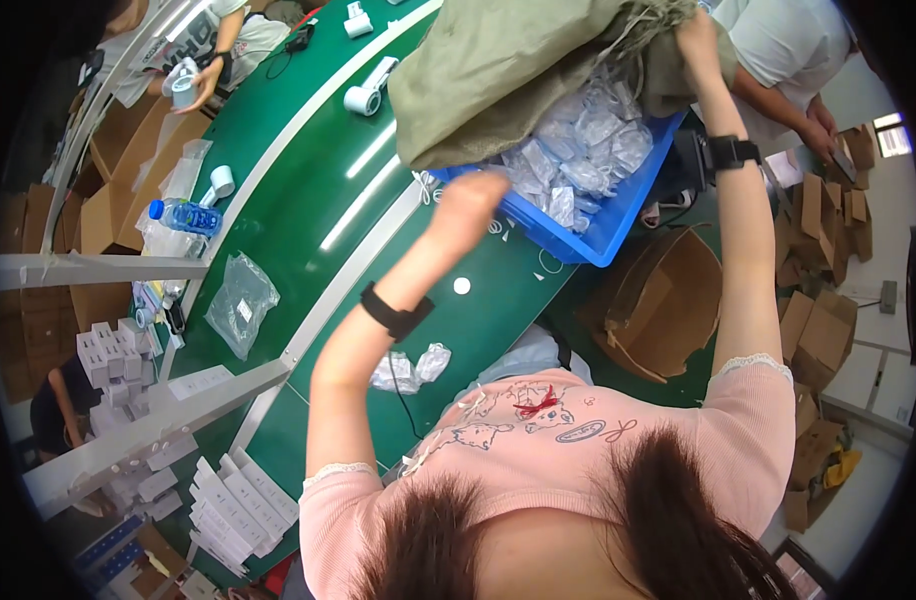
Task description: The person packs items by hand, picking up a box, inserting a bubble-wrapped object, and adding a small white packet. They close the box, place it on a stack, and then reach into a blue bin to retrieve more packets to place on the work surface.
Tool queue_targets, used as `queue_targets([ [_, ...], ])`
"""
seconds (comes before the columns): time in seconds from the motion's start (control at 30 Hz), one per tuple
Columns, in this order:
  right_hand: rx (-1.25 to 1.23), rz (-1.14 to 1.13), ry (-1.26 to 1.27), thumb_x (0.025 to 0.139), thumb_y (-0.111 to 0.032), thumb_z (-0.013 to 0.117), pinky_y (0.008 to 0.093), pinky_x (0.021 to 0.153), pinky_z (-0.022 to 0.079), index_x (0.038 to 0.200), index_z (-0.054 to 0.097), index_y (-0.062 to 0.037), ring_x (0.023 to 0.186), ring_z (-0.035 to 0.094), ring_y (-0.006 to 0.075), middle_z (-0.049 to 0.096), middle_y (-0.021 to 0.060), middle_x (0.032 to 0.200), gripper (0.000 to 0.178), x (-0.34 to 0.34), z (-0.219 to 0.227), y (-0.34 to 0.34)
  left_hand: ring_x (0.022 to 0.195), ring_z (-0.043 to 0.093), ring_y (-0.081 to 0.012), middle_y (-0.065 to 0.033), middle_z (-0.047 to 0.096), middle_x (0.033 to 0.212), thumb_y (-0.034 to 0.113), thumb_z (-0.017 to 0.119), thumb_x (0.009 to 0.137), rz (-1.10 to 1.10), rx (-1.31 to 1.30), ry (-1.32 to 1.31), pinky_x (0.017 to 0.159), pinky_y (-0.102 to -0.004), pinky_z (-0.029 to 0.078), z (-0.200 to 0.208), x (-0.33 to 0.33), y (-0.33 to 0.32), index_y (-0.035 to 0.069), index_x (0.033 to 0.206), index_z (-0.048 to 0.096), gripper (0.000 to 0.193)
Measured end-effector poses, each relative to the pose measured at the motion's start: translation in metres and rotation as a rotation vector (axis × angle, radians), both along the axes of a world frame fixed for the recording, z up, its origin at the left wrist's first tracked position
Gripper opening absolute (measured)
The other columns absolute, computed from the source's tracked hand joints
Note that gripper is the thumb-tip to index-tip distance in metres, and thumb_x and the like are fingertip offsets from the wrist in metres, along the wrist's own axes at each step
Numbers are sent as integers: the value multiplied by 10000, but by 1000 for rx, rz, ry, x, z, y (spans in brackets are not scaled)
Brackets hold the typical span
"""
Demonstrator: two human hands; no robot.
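A blue plastic bin [600, 246] holds a heap of small clear plastic packets [578, 150] with pale contents. An olive-green cloth sack [493, 85] with a frayed mouth lies over the bin's far side, its opening above the packets. My right hand [700, 48] is raised at the far right and closed on the sack's frayed edge. At the bin's near left corner is my left hand [470, 207], blurred, so its fingers are not distinct. On the green table [488, 310] near my body lie a few more clear packets [408, 370].
Left runs a green conveyor [308, 190] carrying pale handheld devices [368, 92] and a flat plastic bag [243, 305]. White boxes [240, 510] stack at lower left. An open carton [658, 305] stands right of the table. Co-workers are at far left and far right.
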State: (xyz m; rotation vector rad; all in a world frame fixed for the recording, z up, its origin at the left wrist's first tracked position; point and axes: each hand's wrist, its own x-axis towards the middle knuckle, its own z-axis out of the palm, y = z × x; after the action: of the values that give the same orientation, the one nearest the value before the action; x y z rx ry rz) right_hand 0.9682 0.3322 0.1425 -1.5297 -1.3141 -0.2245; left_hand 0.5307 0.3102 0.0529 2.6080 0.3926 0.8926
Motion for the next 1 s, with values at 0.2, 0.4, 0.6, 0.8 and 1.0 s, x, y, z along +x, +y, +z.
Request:
queue_targets([
  [0.2,210,182,804,809,-61,469,339,704,451,1125,450,-11,836,530,234,549,123,940,321,2,-2,34,754,617,-272,-132,626,806,-25,502,688,419,-209,-261,637,-333,489,97,-6,122,35,819,623,188],
  [0.4,91,74,910,790,-86,497,348,736,440,1106,477,-19,862,523,226,545,126,956,323,-75,9,56,869,561,-280,-120,578,877,0,512,664,515,504,-171,704,-349,471,108,35,161,50,852,592,210],
  [0.6,-126,-41,172,711,-116,582,376,889,385,1207,410,-9,1028,482,291,509,181,1104,536,-33,-29,76,1136,341,-412,-203,361,1222,242,725,601,-74,-57,398,874,-513,388,23,111,83,123,1190,425,672],
  [0.8,-63,-299,-104,681,-99,589,370,961,321,1249,365,-6,1162,370,345,346,204,1293,617,-62,-38,78,1251,90,-486,-197,135,1385,408,791,495,-27,238,578,773,-741,278,-28,169,91,273,1302,294,958],
  [1.0,68,-293,-165,693,-70,576,368,976,310,1241,380,-22,1198,326,355,259,205,1339,584,-105,6,32,1269,102,-443,-165,144,1396,367,808,448,22,311,744,792,-713,291,-45,197,109,313,1259,359,929],
])
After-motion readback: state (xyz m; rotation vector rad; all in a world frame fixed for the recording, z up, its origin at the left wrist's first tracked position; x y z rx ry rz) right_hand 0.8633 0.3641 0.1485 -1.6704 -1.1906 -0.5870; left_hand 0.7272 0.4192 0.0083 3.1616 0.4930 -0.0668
